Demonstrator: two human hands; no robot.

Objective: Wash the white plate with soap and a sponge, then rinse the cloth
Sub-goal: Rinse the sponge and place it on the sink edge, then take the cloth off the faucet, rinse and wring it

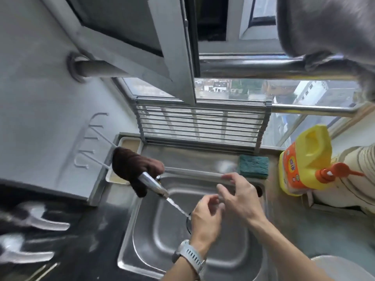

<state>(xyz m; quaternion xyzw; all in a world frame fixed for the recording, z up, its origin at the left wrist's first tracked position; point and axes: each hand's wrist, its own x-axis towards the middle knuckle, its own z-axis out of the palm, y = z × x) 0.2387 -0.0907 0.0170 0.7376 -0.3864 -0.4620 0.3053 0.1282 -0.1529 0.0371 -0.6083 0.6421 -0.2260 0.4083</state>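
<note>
A dark brown cloth [129,165] is draped over the steel faucet [154,184], which runs a thin stream of water into the steel sink [154,240]. My left hand [205,216], with a watch on its wrist, hovers over the basin by the stream, fingers curled and holding nothing. My right hand [237,193] is just above it, fingers spread and holding nothing. A green sponge [253,166] lies on the sink's back ledge. The yellow soap bottle [304,161] with an orange pump stands to the right. At the bottom right is a white curved edge [343,268], perhaps the plate.
A metal roll-up drying rack [200,126] lies behind the sink under the open window. A small tray [123,142] sits at the back left beside wall hooks [91,142]. Grey fabric [328,27] hangs on a rail at the top right.
</note>
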